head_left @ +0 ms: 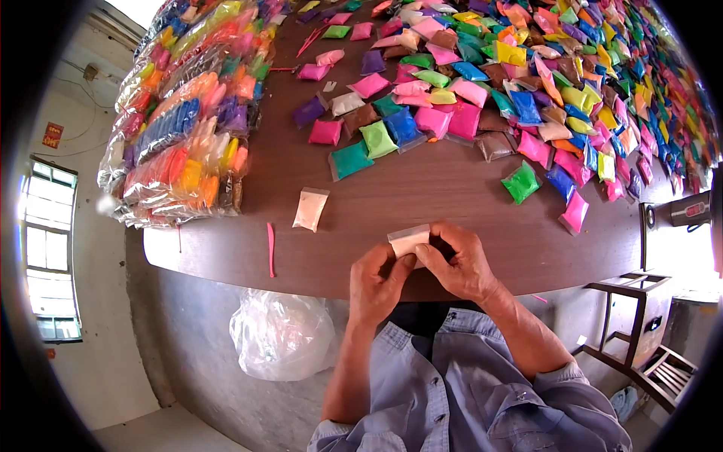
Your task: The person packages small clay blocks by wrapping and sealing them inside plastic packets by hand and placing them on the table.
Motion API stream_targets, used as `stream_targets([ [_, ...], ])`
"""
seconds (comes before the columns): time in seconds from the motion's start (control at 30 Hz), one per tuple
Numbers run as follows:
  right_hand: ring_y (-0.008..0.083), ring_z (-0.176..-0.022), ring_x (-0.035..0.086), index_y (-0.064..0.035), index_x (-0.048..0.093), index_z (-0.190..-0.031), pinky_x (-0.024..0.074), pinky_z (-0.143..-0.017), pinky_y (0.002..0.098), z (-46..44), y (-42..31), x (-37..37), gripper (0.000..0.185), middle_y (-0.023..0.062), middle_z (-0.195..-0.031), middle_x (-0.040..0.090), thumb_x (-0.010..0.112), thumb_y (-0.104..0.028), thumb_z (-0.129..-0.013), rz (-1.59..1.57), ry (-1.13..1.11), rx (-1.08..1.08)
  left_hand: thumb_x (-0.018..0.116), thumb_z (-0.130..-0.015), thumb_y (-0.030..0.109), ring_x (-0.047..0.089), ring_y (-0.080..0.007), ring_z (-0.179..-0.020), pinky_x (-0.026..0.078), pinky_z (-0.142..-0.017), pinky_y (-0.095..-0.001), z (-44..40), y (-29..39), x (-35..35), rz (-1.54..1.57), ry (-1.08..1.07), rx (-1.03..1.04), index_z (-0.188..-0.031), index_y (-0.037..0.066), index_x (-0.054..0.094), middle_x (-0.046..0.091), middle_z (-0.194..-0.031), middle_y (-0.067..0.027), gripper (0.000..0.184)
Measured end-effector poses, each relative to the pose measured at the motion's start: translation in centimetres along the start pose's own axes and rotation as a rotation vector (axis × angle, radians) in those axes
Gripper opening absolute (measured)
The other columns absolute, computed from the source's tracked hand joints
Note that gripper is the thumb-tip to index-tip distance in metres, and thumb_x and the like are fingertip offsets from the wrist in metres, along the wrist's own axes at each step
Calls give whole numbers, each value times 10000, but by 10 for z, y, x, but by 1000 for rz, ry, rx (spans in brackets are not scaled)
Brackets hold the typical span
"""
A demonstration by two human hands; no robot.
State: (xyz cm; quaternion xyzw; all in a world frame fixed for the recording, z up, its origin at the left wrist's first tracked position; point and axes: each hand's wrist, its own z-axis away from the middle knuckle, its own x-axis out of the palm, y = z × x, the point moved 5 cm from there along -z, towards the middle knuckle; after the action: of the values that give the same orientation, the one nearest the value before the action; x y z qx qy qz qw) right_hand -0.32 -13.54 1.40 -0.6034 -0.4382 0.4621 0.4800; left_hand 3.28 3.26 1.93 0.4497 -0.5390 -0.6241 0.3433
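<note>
A: Where is the small pale-peach rectangular packet of clear plastic film (409, 241)?

B: Between both hands, above the near edge of the brown wood-grained table (376, 203); the left hand (376, 277) and the right hand (457, 262) have it pinched, thumbs on the near side; the other fingers are partly hidden.

A: How would it handle?

B: Light and soft, I'd judge, the filling giving under a thumb; the film looks glossy, so perhaps slippery; seams are likely the weak spot, so flat pads on the lower corners suit it better than nails; the flat strip along its top offers a thinner hold.

A: Anything like it nearby?

B: A second pale-peach packet (309, 209) lies left of the grip and beyond it.

A: Any writing?

B: None readable on the held packet; a red paper sign (52, 135) on the wall, far left of the grip, carries marks too small to read; a red label (696, 209), far right of it, is equally illegible.
</note>
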Motion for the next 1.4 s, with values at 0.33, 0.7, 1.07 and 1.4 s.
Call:
stream_targets([
  [0.33, 127, -662, 530, 11, 631, -942, 453, -590, 306, 0, -7, -3, 143, 90, -764, 571, 715, -104, -938, 64, -13, -100, 705, -985, 178, 394, -5, -662, 292, -541, -213, 0, 4, -1, 40, 9, 11, -922, -4, 684, 510, -742, 82, 193],
  [0.7, 127, -753, 559, 6, 680, -963, 458, -665, 293, -1, -13, -1, 66, 60, -834, 630, 701, -42, -923, 41, -40, -48, 724, -987, 235, 518, -47, -713, 420, -608, -235, 1, 3, -4, 62, -25, -114, -943, -38, 683, 624, -769, 8, 280],
  [1.07, 139, -683, 580, -16, 684, -973, 466, -607, 297, -2, -11, 0, 59, 73, -796, 619, 688, -67, -942, 14, -29, -81, 704, -990, 157, 487, -6, -704, 364, -580, -187, 3, -4, -5, 128, -52, -72, -990, -12, 710, 601, -790, 51, 169],
  [1.4, 203, -792, 637, 1, 680, -977, 498, -713, 325, -1, -13, 2, 68, 101, -871, 668, 690, -32, -917, 60, -63, -73, 708, -997, 170, 542, -48, -730, 442, -628, -224, 1, -1, -6, 79, -5, -10, -1015, -44, 706, 629, -781, 11, 214],
])
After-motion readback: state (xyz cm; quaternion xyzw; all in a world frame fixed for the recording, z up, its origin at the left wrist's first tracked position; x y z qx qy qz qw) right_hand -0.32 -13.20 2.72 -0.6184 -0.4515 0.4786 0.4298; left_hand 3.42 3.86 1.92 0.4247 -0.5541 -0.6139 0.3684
